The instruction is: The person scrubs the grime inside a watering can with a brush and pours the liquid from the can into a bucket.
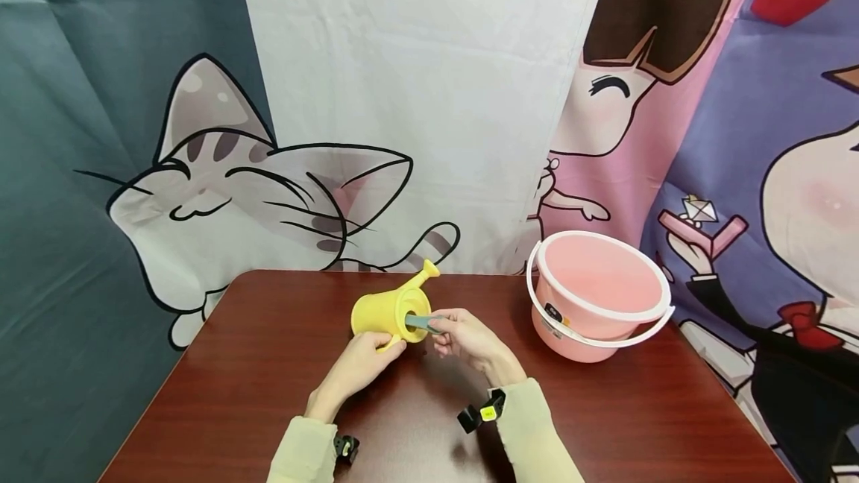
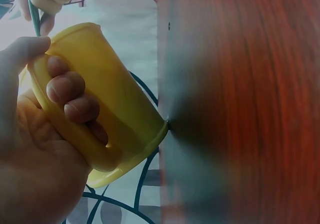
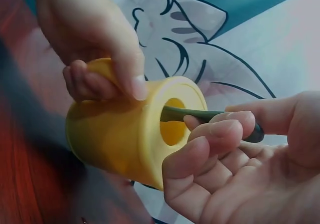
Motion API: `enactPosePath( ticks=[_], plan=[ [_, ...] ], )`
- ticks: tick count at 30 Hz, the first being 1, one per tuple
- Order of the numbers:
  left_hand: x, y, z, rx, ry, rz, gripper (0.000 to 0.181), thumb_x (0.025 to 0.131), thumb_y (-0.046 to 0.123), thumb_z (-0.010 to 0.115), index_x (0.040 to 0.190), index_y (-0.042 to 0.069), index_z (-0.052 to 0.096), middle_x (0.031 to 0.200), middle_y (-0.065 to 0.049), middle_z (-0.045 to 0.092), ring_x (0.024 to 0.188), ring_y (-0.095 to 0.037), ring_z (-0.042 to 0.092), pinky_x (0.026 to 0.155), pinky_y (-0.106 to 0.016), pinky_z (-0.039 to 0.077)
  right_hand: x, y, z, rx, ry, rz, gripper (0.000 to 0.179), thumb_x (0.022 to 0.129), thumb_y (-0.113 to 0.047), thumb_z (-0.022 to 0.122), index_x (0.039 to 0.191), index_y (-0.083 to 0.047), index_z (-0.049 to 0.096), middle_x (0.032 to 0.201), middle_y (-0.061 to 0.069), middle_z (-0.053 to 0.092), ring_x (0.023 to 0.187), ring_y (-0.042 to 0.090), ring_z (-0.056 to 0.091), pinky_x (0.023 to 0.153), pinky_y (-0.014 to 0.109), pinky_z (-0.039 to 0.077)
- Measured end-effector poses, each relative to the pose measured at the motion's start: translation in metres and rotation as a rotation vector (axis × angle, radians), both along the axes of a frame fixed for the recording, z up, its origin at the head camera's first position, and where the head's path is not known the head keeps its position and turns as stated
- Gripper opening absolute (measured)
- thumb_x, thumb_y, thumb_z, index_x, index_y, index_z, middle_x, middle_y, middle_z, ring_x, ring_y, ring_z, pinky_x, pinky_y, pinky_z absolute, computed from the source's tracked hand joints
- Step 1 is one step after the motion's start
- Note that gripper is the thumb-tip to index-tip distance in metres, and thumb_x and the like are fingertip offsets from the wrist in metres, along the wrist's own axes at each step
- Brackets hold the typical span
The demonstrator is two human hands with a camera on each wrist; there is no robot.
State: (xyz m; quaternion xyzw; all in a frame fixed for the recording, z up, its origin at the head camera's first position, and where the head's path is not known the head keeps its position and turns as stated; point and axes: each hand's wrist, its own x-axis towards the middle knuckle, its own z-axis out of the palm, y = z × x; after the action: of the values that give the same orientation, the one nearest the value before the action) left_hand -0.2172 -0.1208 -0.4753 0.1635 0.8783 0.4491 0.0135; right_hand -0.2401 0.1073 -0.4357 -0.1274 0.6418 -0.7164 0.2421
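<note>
A yellow watering can is tipped on its side above the table, its round opening turned toward the right hand. The left hand grips its handle; in the left wrist view the curled fingers pass through the handle loop. With thumb and fingers, the right hand pinches a grey-green, slim-handled tool. The tool's far end goes into the can's opening and is hidden inside, so its kind cannot be told. The can's spout points up and away.
On the right of the brown table stands a pink bucket with a white rim and a white handle hanging at its front. A printed cartoon curtain hangs behind the table's back edge.
</note>
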Motion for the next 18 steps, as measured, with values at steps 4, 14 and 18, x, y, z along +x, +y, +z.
enactPosePath(
  ticks=[4,14,18],
  plan=[
    [-0.001,0.000,0.000,0.001,0.008,0.008,0.046,0.095,0.039,0.063,0.060,0.017,0.045,0.055,0.011,0.030,0.051,-0.004,0.031,0.050,-0.022,0.029,-0.001,0.005,0.004,-0.006,0.003,0.019,0.029,0.100,-0.010,0.052,0.114,0.014,0.054,0.068,0.002,0.043,0.057,0.013,0.041,0.056,0.027,0.039],
    [0.000,0.000,0.001,-0.009,0.010,0.015,0.046,0.095,0.037,0.064,0.059,0.017,0.044,0.055,0.011,0.031,0.052,-0.005,0.031,0.050,-0.022,0.029,0.002,0.018,0.009,-0.018,0.055,0.078,0.036,0.098,-0.011,0.054,0.117,0.020,0.049,0.065,0.004,0.043,0.056,0.015,0.040,0.056,0.028,0.039],
    [0.001,0.000,0.001,-0.004,0.002,0.016,0.046,0.095,0.038,0.064,0.059,0.017,0.045,0.055,0.010,0.031,0.051,-0.005,0.031,0.050,-0.022,0.029,0.002,0.016,0.007,-0.016,0.072,0.077,0.035,0.099,-0.011,0.054,0.116,0.019,0.049,0.066,0.004,0.043,0.057,0.015,0.040,0.057,0.028,0.038]
  ],
)
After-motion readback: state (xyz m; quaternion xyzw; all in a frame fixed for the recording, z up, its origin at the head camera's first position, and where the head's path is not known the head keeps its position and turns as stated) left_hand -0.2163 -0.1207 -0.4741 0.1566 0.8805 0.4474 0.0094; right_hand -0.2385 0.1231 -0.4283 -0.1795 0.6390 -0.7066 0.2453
